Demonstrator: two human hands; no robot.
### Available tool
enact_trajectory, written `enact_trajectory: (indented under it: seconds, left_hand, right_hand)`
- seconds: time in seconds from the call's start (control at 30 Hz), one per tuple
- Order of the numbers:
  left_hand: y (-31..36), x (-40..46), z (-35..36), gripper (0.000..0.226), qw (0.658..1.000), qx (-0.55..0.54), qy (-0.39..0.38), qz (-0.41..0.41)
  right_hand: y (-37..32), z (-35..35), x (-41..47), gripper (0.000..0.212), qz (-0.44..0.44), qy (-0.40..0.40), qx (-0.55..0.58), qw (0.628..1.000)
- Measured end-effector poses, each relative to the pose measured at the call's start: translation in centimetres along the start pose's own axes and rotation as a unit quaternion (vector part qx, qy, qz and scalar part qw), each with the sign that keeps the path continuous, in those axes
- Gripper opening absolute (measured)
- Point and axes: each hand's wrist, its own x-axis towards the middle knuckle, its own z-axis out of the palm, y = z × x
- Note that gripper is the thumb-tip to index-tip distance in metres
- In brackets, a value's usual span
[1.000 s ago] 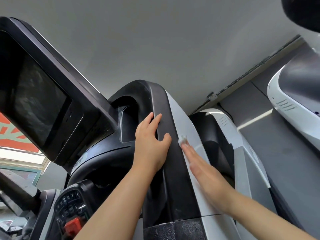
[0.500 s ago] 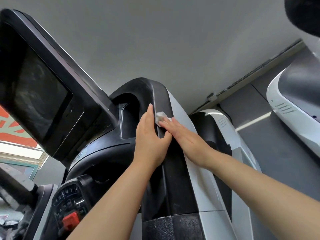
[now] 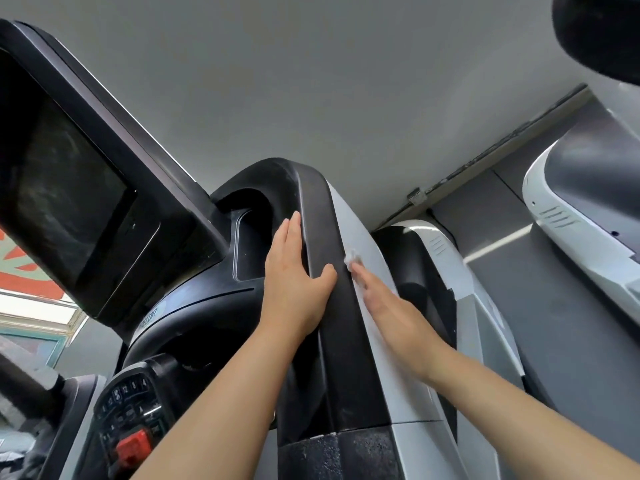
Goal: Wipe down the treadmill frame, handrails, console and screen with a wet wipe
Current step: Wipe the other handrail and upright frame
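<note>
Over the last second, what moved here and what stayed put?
The right hand slid the small white wet wipe from the light grey side panel up onto the black upright, then back down onto the panel. The left hand kept resting on the upright; nothing was grasped or released.

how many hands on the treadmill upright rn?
2. Left hand rests on the black edge of the upright, thumb across its front. Right hand lies flat on the grey side panel, pressing the wipe under its fingertips.
</note>
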Motion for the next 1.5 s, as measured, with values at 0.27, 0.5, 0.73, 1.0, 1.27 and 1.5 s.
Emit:
enact_trajectory:
  seconds: [0.27, 0.5, 0.73, 1.0, 1.27, 1.5]
  left_hand:
    - [0.0, 0.0, 0.0, 0.082, 1.0, -0.003, -0.001, -0.002]
    - [0.0, -0.1, 0.0, 0.081, 1.0, -0.003, 0.001, 0.0]
    - [0.0, -0.1, 0.0, 0.08, 1.0, 0.001, -0.002, 0.003]
    - [0.0, 0.0, 0.0, 0.08, 1.0, -0.001, 0.001, 0.005]
    - [-0.1, 0.1, 0.0, 0.08, 1.0, -0.002, 0.006, 0.01]
    - [0.0, 0.0, 0.0, 0.079, 1.0, -0.003, 0.005, 0.002]
  right_hand:
    - [4.2, -2.0, 4.2, 0.06, 0.245, 0.055, -0.028, 0.968]
    - [0.4, 0.1, 2.2, 0.047, 0.04, 0.035, -0.002, 0.999]
    - [7.6, -1.2, 2.5, 0.072, 0.297, 0.083, 0.027, 0.951]
    - [6.4, -0.2, 1.0, 0.068, 0.199, 0.076, 0.024, 0.977]
    - [2.8, 0.2, 0.8, 0.06, 0.103, 0.053, 0.021, 0.993]
    - [7.3, -0.7, 0.1, 0.076, 0.295, 0.063, 0.032, 0.953]
